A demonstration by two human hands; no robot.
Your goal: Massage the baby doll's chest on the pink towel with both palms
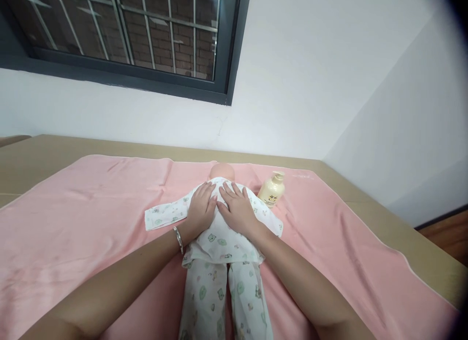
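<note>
A baby doll (222, 171) lies stretched out on a pink sheet (120, 203), its head at the far end. It wears a white, patterned long-sleeved top (219, 240) and matching trousers (204, 293). My left hand (201, 207) rests flat on the upper part of the top, fingers extended. Beside it, my right hand (238, 208) also lies flat on the cloth with its fingers a little spread. The thumbs are close together near the middle of the doll's torso. Neither hand grips anything. A silver bracelet (178, 240) circles my left wrist.
A cream pump bottle (272, 189) leans at the doll's right, near its sleeve. The sheet covers a tan surface (84, 147) that meets a white wall (285, 86). A dark-framed window (226, 52) with metal bars is above. Brown wood (448, 235) shows at the right edge.
</note>
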